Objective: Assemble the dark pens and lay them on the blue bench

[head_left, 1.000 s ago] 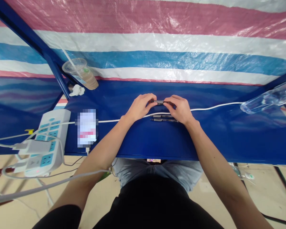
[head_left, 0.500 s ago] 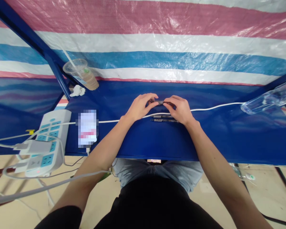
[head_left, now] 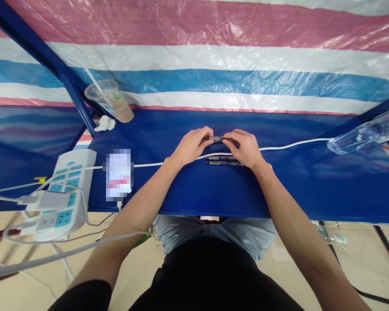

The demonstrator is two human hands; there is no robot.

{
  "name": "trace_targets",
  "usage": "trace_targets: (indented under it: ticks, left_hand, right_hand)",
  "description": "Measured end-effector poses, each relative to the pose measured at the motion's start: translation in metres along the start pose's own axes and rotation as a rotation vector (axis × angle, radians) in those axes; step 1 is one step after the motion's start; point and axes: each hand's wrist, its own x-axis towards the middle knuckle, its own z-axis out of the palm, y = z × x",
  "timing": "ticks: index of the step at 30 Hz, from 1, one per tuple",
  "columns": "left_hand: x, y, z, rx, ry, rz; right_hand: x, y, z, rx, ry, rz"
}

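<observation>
A dark pen with a grey section [head_left: 215, 139] spans the gap between my two hands, just above the blue tabletop [head_left: 194, 194]. My left hand [head_left: 194, 144] pinches its left end between thumb and fingers. At the other end, my right hand [head_left: 244, 147] is closed on the pen, fingers bent around it. Two more pens [head_left: 221, 163] lie side by side closer to me, their right ends partly hidden by my right hand. A white cable [head_left: 294, 144] crosses the table and passes under my wrists, between the held pen and the lying ones.
On the left are a phone [head_left: 118, 172] with a blurred screen, a white power strip [head_left: 73, 172] with plugs, crumpled tissue [head_left: 105, 123] and a plastic cup [head_left: 121, 108] with a straw. A clear bottle [head_left: 353, 137] lies at right. Striped sheeting [head_left: 214, 56] hangs behind.
My left fingers have closed in tighter on the pen's left end, and more of its grey section shows. My right hand stays almost still.
</observation>
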Motion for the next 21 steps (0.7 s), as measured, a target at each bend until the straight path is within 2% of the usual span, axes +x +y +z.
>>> trace_targets:
  ticks: [10,21]
  left_hand:
    - [-0.0005,0.0013,-0.0007,-0.008,0.032,-0.006]
    - [-0.0006,-0.0001,0.0,0.0,0.006,0.025]
  right_hand:
    - [0.0005,-0.0014,-0.0013,0.005,0.005,-0.002]
    - [0.0003,-0.0022,-0.0014,0.018,-0.005,-0.005]
